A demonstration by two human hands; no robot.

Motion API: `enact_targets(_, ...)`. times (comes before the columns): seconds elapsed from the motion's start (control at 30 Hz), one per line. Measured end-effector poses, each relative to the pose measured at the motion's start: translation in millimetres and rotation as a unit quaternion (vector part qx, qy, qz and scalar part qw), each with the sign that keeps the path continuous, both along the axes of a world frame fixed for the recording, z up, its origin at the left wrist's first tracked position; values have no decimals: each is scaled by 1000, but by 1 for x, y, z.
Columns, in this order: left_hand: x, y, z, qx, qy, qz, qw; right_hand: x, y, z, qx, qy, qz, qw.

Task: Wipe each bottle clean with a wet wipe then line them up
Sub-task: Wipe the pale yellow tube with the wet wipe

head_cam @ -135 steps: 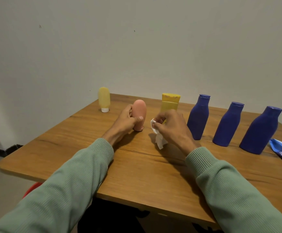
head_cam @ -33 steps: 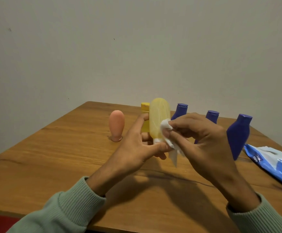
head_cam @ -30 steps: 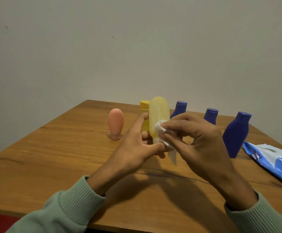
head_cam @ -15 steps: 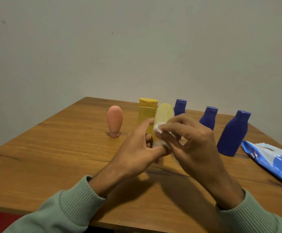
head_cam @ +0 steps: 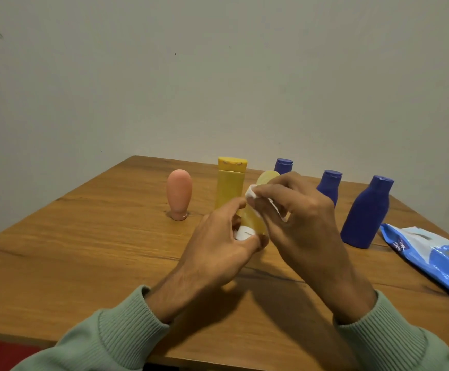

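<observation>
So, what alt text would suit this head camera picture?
A left hand holds a pale yellow bottle at its white cap while the right hand presses a wet wipe against it. Behind, on the wooden table, are a pink bottle, a tall yellow bottle, three blue bottles and a blue wipes pack.

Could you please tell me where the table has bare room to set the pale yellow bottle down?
The table is bare left of the pink bottle and along its near left edge. From the tall yellow bottle rightward it is crowded: blue bottles, then the wipes pack.
</observation>
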State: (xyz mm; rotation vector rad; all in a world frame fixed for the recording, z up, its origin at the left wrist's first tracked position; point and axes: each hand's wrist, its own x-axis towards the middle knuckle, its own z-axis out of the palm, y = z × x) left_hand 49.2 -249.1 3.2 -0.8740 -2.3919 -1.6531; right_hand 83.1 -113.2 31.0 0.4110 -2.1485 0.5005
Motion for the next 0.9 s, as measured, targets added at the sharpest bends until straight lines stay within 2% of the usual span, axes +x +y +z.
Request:
enact_targets(0.13, 0, -2, -2, -4, 21, 4, 1000, 6, -8, -7, 31, -43, 30, 998)
enact_targets(0.33, -1, 2, -4, 0, -12, 6, 1000, -6, 3, 3, -3, 24, -18, 1000)
enact_targets(0.47, -2, 2, -4, 47, -41, -25, 998, -4, 4, 2, -30, 28, -22, 999)
enact_targets(0.7, 1, -3, 7, 151, -95, -98, 979, 6, 14, 10, -68, -87, 99, 989)
enact_targets(0.9, 3, -2, 10, 158, -115, -119, 974, 4, 18, 10, -113, -11, 35, 993)
